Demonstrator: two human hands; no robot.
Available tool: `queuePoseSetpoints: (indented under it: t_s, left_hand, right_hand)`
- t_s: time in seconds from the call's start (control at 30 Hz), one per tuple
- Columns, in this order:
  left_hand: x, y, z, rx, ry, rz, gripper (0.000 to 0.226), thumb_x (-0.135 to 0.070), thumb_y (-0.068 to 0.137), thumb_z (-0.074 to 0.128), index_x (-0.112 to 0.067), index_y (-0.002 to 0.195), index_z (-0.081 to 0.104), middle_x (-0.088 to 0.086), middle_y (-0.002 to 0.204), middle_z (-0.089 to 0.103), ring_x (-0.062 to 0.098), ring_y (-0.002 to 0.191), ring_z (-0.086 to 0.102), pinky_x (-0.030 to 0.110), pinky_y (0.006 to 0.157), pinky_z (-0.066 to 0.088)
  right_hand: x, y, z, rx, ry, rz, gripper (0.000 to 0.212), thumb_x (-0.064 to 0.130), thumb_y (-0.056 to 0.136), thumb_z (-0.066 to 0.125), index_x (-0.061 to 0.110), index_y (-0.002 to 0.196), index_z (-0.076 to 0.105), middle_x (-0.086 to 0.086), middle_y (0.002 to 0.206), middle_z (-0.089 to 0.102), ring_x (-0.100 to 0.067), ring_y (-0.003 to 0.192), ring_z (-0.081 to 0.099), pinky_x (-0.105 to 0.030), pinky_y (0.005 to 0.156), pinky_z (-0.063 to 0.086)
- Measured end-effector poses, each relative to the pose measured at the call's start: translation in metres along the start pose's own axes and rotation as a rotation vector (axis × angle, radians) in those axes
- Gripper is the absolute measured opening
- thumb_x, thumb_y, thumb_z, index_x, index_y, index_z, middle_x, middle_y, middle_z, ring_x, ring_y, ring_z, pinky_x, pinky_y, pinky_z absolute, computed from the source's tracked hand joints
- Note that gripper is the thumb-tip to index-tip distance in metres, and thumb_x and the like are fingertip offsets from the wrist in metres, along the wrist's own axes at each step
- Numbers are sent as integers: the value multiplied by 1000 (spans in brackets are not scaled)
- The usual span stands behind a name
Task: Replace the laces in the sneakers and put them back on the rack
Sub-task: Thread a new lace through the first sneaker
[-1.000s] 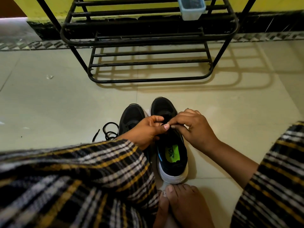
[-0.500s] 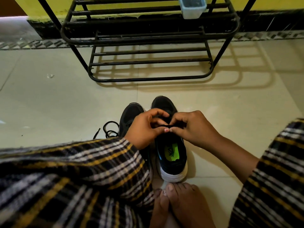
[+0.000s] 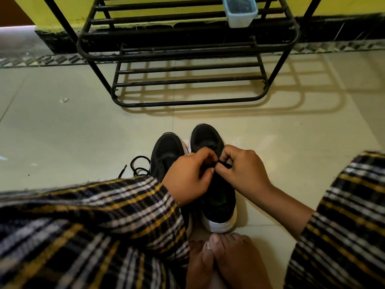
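Observation:
Two black sneakers with white soles stand side by side on the tiled floor, toes toward the rack. Over the right sneaker (image 3: 216, 203), my left hand (image 3: 187, 176) and my right hand (image 3: 243, 170) meet fingertip to fingertip, both pinching a black lace (image 3: 224, 163) above its tongue. The left sneaker (image 3: 166, 151) is partly covered by my left wrist and plaid sleeve. A loose black lace (image 3: 138, 166) lies coiled on the floor just left of it. The black metal shoe rack (image 3: 187, 53) stands ahead against the yellow wall.
A pale blue plastic container (image 3: 240, 12) sits on an upper rack shelf at the right. My bare feet (image 3: 225, 261) touch the right sneaker's heel. Plaid sleeves fill the lower left and right. Cream floor tiles spread to both sides.
My hands have drawn closer together over the right sneaker's lace area, fingertips now meeting on the lace. The sneakers have not moved.

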State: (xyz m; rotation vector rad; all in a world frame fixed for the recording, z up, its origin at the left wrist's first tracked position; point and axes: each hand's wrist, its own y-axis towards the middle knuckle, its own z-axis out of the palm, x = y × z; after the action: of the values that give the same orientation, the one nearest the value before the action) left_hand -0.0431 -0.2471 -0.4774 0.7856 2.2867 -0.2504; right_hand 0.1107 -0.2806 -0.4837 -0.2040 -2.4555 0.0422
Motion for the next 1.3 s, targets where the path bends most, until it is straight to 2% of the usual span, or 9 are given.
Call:
queuePoseSetpoints:
  t_s: [0.2, 0.27, 0.4, 0.53, 0.6, 0.77, 0.97, 1.1, 1.3]
  left_hand:
    - [-8, 2, -2, -19, -514, -455, 28, -23, 100, 42, -18, 120, 60, -4, 87, 70, 9, 86, 66, 19, 80, 50]
    - [-9, 4, -2, -1, -687, -593, 29, -24, 101, 41, -14, 120, 61, -1, 86, 70, 6, 82, 66, 10, 67, 48]
    - [-10, 1, 1, -28, -864, -641, 26, -12, 95, 52, -13, 119, 63, -1, 94, 71, 0, 77, 65, 7, 55, 44]
    - [-6, 2, -3, -74, -994, -570, 29, -2, 93, 52, -11, 119, 61, 3, 111, 69, 3, 97, 65, 12, 76, 51]
    - [-5, 2, -5, -49, -940, -492, 31, 2, 93, 51, -15, 118, 60, 5, 111, 69, 7, 106, 63, 16, 88, 50]
    - [-4, 3, -1, 50, -680, -358, 33, 0, 94, 51, -19, 120, 59, 4, 101, 67, 4, 96, 61, 12, 86, 47]
    - [-4, 7, -5, -5, -952, -586, 17, -25, 97, 48, -18, 95, 64, -6, 73, 55, 6, 71, 53, 16, 65, 43]
    - [2, 6, -3, -77, -778, -598, 22, -29, 95, 52, -15, 79, 54, -2, 65, 51, 9, 64, 48, 16, 60, 39]
    - [19, 4, -8, -39, -244, -447, 21, -18, 91, 59, -21, 77, 44, -9, 58, 49, -1, 47, 47, 14, 55, 38]
  right_hand:
    - [-4, -8, 3, -72, -38, -113, 11, 23, 79, 68, 19, 78, 57, -3, 67, 65, -25, 63, 59, -29, 54, 39]
    - [-5, -9, 2, -74, -59, -159, 12, 23, 81, 67, 19, 80, 55, -3, 66, 64, -25, 61, 58, -31, 52, 42]
    - [-9, -10, 2, -103, -75, -224, 15, 25, 81, 68, 22, 80, 54, -1, 66, 63, -24, 59, 58, -32, 50, 44]
    - [-10, -12, 6, -112, -77, -254, 18, 26, 81, 68, 24, 81, 51, 1, 67, 63, -23, 60, 59, -32, 50, 46]
    - [-13, -12, 6, -107, -37, -229, 17, 26, 82, 68, 25, 82, 51, 2, 69, 63, -22, 62, 60, -35, 53, 48]
    - [-14, -10, 5, -62, 8, -219, 13, 24, 82, 67, 25, 86, 54, 0, 75, 66, -23, 68, 62, -39, 60, 50]
    - [-12, -10, -2, 6, 370, -117, 11, 13, 83, 66, 20, 89, 60, 9, 58, 53, -11, 55, 51, -28, 59, 44]
    - [-16, -10, -7, 33, 766, 146, 16, -7, 86, 58, 9, 91, 57, 1, 47, 43, -8, 44, 41, -16, 48, 37]
    - [-47, -8, -9, 25, 893, 421, 22, -4, 88, 57, 17, 87, 52, 5, 39, 47, -8, 38, 39, -20, 43, 33]
